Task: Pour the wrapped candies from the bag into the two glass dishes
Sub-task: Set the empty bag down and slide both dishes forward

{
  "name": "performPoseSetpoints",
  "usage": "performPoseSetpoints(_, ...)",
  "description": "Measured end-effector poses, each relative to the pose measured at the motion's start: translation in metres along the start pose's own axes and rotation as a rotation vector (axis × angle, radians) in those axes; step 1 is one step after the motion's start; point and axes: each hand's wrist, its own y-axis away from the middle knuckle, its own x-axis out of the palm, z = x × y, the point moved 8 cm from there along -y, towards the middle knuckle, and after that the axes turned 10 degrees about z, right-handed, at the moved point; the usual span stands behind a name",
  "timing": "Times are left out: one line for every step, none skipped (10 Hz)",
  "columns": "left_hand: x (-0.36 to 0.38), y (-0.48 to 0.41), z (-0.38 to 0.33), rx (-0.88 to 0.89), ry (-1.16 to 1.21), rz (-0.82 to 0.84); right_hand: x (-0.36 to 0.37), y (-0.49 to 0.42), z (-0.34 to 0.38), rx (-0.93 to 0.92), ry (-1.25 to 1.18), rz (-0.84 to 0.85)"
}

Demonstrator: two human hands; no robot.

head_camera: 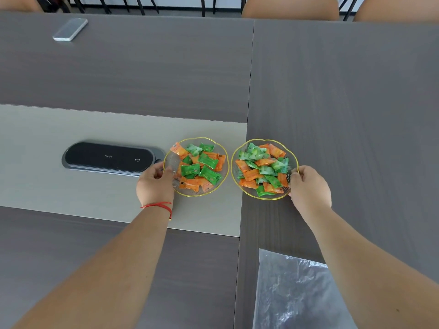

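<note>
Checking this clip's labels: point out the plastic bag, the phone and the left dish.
plastic bag [294, 295], head view, on its crinkled middle.
phone [70, 29], head view, middle of its screen.
left dish [215, 141], head view, on its far gold rim.

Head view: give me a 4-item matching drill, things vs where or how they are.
Things:
1. bag
2. phone
3. left dish
4. right dish

Places or states:
A. far left of the table
B. flat and empty, near the right forearm
C. on the dark panel, held by the right hand
D. on the beige panel, held by the left hand

Pairs: 1-B, 2-A, 3-D, 4-C
</note>
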Motion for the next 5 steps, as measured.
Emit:
performPoseSetpoints(0.0004,0.0002,-0.0010,0.010,-0.005,0.006,-0.0005,0.0023,0.0006,0.002,-0.006,0.007)
performPoseSetpoints(0.0008,-0.0003,-0.0014,0.014,-0.018,0.005,-0.0005,0.0023,0.0002,-0.003,-0.013,0.008)
performPoseSetpoints(0.0008,-0.0016,-0.0013,0.012,-0.018,0.001,-0.0012,0.0023,0.0021,-0.007,-0.009,0.005)
performPoseSetpoints(0.0012,-0.0015,-0.0011,0.030,-0.039,0.011,0.0000,0.0028,0.0023,-0.008,-0.005,0.008)
performPoseSetpoints(0.0002,-0.0017,0.0000,0.029,-0.047,-0.007,-0.0010,0.0040,0.0043,-0.006,-0.007,0.008)
